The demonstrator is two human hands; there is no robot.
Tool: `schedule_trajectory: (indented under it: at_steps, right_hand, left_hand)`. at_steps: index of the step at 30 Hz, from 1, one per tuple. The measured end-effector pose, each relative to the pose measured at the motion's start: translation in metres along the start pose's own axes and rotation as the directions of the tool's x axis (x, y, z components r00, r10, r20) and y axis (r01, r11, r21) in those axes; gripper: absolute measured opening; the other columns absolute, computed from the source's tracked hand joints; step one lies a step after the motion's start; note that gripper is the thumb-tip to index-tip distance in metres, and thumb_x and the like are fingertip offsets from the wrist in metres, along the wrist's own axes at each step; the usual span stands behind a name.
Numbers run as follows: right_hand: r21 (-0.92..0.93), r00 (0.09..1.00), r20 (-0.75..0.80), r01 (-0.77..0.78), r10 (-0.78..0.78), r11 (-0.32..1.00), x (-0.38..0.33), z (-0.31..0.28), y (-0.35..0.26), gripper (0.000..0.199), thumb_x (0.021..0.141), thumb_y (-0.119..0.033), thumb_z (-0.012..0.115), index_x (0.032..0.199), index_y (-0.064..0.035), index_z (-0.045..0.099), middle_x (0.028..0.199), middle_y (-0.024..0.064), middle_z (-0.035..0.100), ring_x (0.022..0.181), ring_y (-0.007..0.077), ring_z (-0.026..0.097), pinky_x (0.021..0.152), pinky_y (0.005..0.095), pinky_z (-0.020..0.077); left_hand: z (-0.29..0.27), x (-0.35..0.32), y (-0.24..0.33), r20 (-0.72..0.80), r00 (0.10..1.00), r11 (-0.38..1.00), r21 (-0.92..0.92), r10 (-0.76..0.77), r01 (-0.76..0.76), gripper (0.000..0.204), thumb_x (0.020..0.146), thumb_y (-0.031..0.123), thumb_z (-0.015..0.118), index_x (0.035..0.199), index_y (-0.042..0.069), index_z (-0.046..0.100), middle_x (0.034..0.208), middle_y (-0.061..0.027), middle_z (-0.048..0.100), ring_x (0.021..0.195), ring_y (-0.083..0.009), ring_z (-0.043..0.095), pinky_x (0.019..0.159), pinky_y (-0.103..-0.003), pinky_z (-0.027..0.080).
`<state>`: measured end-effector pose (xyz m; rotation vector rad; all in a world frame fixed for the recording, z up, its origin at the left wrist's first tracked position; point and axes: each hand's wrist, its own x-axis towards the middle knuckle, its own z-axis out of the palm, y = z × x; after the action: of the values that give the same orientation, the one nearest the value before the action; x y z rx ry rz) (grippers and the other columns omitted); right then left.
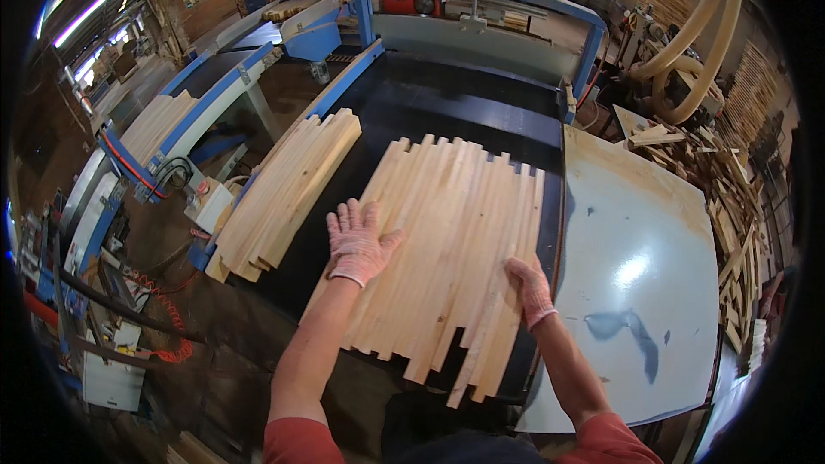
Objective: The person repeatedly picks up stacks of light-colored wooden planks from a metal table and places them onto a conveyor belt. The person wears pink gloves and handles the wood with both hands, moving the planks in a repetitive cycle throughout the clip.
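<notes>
Head cam: bigger of 2 pale-wood strip batches (pixel 447 245), on 1 black belt (pixel 464 107), touched by pink-gloved L hand (pixel 357 243) & R hand (pixel 531 288); L fingers wide, R can't tell.

The left hand (pixel 359 249) and right hand (pixel 531 288) are covered by thin, pinkish gloves (pixel 352 271) with snug cuffs. Red sleeves (pixel 296 442) are worn above bare forearms (pixel 316 352).
</notes>
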<state>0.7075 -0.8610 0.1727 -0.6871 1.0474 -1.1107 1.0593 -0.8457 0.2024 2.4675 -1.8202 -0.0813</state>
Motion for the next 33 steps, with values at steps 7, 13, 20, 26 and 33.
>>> schedule_trajectory:
  at_steps: [7,13,20,26,33]
  right_hand:
    - [-0.765,0.989,0.071,-0.031,0.131,0.644,0.042,0.126,0.043,0.079,0.1,-0.051,0.07,0.156,-0.003,0.04,0.121,0.0202,0.074,0.108,0.0263,0.074,0.092,0.0385,0.0577]
    - [-0.967,0.994,0.039,0.012,0.102,0.256,0.005,0.141,-0.009,0.077,0.096,-0.074,0.053,0.11,-0.004,0.082,0.099,0.0236,0.079,0.099,0.0395,0.077,0.093,0.0482,0.0581]
    - [-0.874,0.952,0.307,0.281,0.003,0.396,-0.006,0.062,0.072,0.077,0.102,-0.061,0.057,0.145,0.0031,0.052,0.13,0.0282,0.067,0.122,0.0404,0.066,0.104,0.046,0.0524]
    - [-0.268,0.692,0.718,0.369,-0.071,0.89,-0.151,-0.07,0.116,0.03,0.103,-0.028,0.065,0.09,-0.0048,0.051,0.078,0.0098,0.048,0.077,0.0222,0.058,0.069,0.043,0.0462]
    - [-0.241,0.962,0.262,0.14,-0.074,0.96,-0.417,-0.258,0.085,0.029,0.104,-0.024,0.057,0.082,-0.0076,0.048,0.075,-0.0018,0.045,0.071,0.0099,0.047,0.066,0.0316,0.0428]
  left_hand:
    - [-0.014,0.056,-0.143,-0.012,0.997,0.995,0.06,-0.077,0.078,0.092,0.103,0.071,0.046,0.171,0.011,0.03,0.176,-0.0241,0.026,0.164,-0.0431,0.021,0.132,-0.06,0.009]
    - [-0.019,0.065,-0.13,-0.04,0.998,0.994,0.101,-0.044,0.048,0.086,0.104,0.067,0.05,0.168,0.011,0.037,0.174,-0.0236,0.033,0.161,-0.042,0.028,0.131,-0.059,0.017]
    - [-0.002,0.057,-0.087,-0.097,0.992,0.991,0.115,0.085,-0.074,0.073,0.109,0.055,0.049,0.16,0.002,0.047,0.165,-0.024,0.045,0.154,-0.0416,0.039,0.13,-0.055,0.026]
    - [-0.061,-0.089,0.102,-0.274,0.904,0.656,-0.622,0.328,-0.427,0.055,0.111,0.035,0.052,0.148,-0.005,0.057,0.148,-0.0245,0.06,0.14,-0.0371,0.055,0.123,-0.049,0.04]
    - [0.001,-0.283,0.342,0.046,0.286,0.016,-0.994,0.957,0.104,0.048,0.112,0.025,0.057,0.14,-0.014,0.062,0.139,-0.027,0.068,0.13,-0.0366,0.067,0.119,-0.049,0.05]
